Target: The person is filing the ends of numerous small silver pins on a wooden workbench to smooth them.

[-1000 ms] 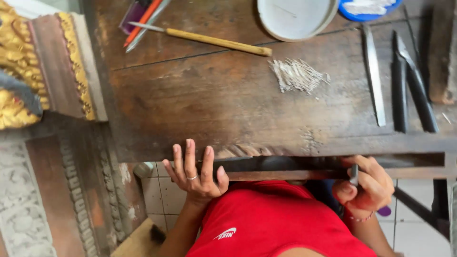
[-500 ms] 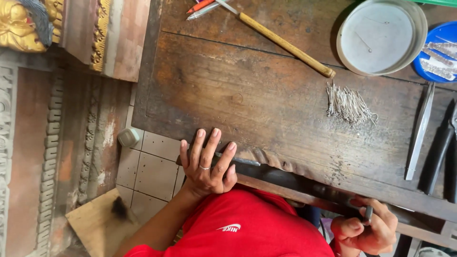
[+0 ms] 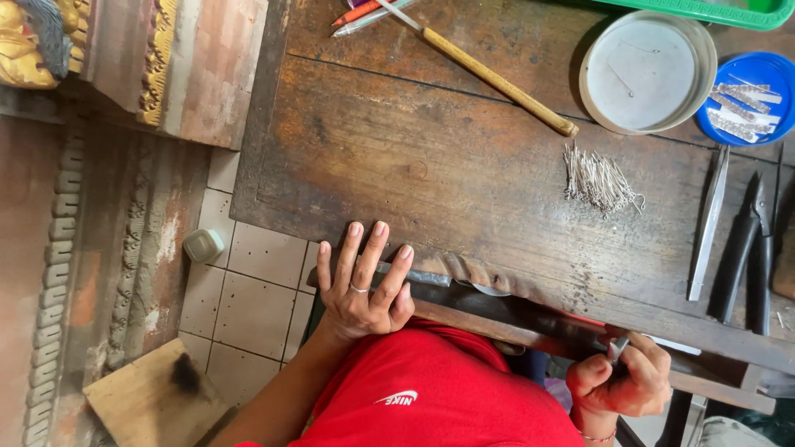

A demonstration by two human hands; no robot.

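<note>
Hands are both at the near edge of the worktop (image 3: 464, 174), well apart from each other. Left hand (image 3: 362, 281) lies flat with its fingers spread, resting on the near edge close to the near left corner; it grasps nothing, and a ring shows on 1 finger. Right hand (image 3: 619, 382) sits below the near edge toward the right, curled into a fist and clamped on a small metal tool (image 3: 618, 349) whose tip shows above the fingers; what kind of tool it is cannot be told. A red shirt (image 3: 431, 389) fills the space between the 2 arms.

Further in, a loose pile of thin wire pins (image 3: 598, 178) lies on the worktop right of centre. Along the right edge lie metal tweezers (image 3: 710, 222) and black-handled pliers (image 3: 741, 248), side by side. Beyond the pins, a wooden-handled tool (image 3: 497, 79) lies slantwise, running toward the far edge. At the far right corner stand a round white lid (image 3: 648, 70) and, just beside it, a blue lid (image 3: 749, 99) holding small silver pieces. A red pencil (image 3: 358, 12) lies at the far edge.

Off the left edge, a tiled floor (image 3: 248, 281) shows, with a small pale container (image 3: 203, 245) on it.
</note>
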